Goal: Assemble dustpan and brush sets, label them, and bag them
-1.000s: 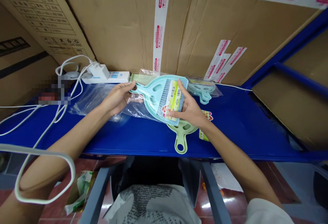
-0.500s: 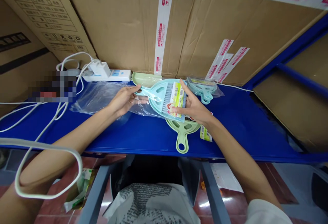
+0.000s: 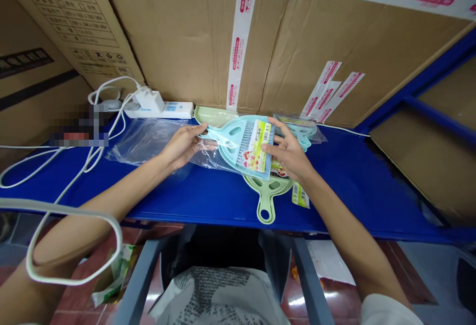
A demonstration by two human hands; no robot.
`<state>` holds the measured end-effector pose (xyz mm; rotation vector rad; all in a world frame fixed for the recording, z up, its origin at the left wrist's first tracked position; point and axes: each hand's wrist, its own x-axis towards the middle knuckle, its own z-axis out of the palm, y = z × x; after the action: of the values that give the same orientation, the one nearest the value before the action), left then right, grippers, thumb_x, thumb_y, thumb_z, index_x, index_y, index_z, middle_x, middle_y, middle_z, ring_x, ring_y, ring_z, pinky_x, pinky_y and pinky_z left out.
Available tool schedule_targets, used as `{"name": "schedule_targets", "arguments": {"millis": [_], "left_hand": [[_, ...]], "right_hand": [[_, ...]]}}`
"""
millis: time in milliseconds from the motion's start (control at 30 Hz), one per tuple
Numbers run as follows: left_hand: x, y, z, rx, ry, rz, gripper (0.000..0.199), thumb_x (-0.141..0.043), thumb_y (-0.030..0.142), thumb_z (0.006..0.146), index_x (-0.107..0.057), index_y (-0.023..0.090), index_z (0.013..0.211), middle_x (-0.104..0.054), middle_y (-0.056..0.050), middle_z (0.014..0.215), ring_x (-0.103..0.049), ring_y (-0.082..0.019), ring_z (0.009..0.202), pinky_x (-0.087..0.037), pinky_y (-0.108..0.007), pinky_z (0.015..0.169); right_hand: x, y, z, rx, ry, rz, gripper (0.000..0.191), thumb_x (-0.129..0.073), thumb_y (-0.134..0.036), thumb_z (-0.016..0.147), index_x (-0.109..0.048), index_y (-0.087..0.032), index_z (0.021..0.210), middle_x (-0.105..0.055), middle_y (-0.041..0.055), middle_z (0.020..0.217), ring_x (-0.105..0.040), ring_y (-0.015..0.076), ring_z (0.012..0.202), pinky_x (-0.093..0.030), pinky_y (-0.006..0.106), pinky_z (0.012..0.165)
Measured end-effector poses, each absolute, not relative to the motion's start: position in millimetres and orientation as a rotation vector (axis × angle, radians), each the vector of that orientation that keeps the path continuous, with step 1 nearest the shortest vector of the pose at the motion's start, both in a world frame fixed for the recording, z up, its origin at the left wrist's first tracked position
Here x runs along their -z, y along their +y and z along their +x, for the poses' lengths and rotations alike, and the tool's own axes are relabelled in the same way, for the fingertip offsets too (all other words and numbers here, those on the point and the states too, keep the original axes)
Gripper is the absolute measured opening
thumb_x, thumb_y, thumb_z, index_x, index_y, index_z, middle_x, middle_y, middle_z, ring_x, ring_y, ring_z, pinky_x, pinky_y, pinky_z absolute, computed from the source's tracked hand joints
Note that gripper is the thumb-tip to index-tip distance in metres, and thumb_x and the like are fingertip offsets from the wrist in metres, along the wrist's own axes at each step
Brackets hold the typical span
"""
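Note:
My left hand (image 3: 186, 145) pinches the handle of a light blue dustpan and brush set (image 3: 232, 141), its thumb on top. My right hand (image 3: 288, 150) grips the set's wide bristle end, thumb on the front by the yellow printed label (image 3: 259, 145). The set is held above the blue table, handle to the left. Below it lies a green dustpan set (image 3: 266, 198), handle toward me, partly covered by the blue one. Another yellow label (image 3: 300, 195) lies beside it. Behind, a green dustpan (image 3: 213, 115) is partly hidden.
Clear plastic bags (image 3: 148, 139) lie left of centre. A wrapped blue set (image 3: 303, 132) is at the back right. A white power strip (image 3: 178, 110) and looping white cables (image 3: 94, 154) are at the left. Cardboard (image 3: 178, 42) stands behind the blue table (image 3: 353, 181).
The fingers of my right hand have shifted toward the edge of the blue set, showing more of its label. My left hand keeps its hold. The view has shifted slightly.

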<state>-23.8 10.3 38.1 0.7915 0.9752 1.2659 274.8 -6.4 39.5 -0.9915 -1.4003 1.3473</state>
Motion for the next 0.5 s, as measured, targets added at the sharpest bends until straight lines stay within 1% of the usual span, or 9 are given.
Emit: {"name": "schedule_targets", "arguments": {"millis": [100,200,267,400,500], "left_hand": [[-39.6,9.7,-23.2,-1.254,0.969,0.786,0.028,-0.065,0.013,0.105,-0.068,0.01,0.077,-0.072,-0.007,0.073,-0.075,-0.017,0.059,-0.071,-0.032,0.077],[-40.5,9.6,-23.8,-1.248,0.963,0.789,0.028,-0.067,0.015,0.105,-0.068,0.01,0.077,-0.072,-0.007,0.072,-0.075,-0.017,0.058,-0.071,-0.032,0.075],[-40.6,9.8,-24.5,-1.246,0.956,0.796,0.027,-0.069,0.016,0.104,-0.068,0.01,0.077,-0.072,-0.006,0.071,-0.076,-0.017,0.058,-0.071,-0.03,0.074],[-39.5,10.9,-25.2,-1.243,0.959,0.804,0.027,-0.067,0.016,0.104,-0.068,0.01,0.078,-0.072,-0.006,0.072,-0.077,-0.018,0.06,-0.071,-0.031,0.072],[-37.7,12.1,-25.5,-1.247,0.963,0.803,0.027,-0.066,0.016,0.104,-0.068,0.01,0.078,-0.071,-0.007,0.071,-0.076,-0.019,0.059,-0.071,-0.033,0.072]], "right_hand": [[-39.0,-6.5,274.0,-1.343,-1.387,-0.985,0.096,-0.1,-0.039,0.07,-0.048,-0.038,0.151,-0.078,0.0046,0.128,-0.078,0.0288,0.103,-0.07,0.044,0.081],[-39.2,-7.2,273.7,-1.329,-1.399,-0.979,0.078,-0.099,-0.039,0.071,-0.056,-0.036,0.136,-0.079,0.0028,0.122,-0.078,0.0255,0.097,-0.07,0.043,0.079],[-39.4,-7.8,273.5,-1.324,-1.419,-0.973,0.069,-0.098,-0.04,0.072,-0.06,-0.034,0.129,-0.079,0.0027,0.119,-0.077,0.0241,0.096,-0.069,0.041,0.079],[-40.8,-9.1,272.6,-1.316,-1.445,-0.97,0.067,-0.098,-0.041,0.073,-0.062,-0.034,0.129,-0.078,0.003,0.117,-0.077,0.024,0.097,-0.068,0.04,0.078],[-42.1,-7.3,273.0,-1.328,-1.446,-0.979,0.072,-0.097,-0.043,0.074,-0.057,-0.036,0.135,-0.078,0.0025,0.113,-0.076,0.0248,0.092,-0.067,0.039,0.071]]}}
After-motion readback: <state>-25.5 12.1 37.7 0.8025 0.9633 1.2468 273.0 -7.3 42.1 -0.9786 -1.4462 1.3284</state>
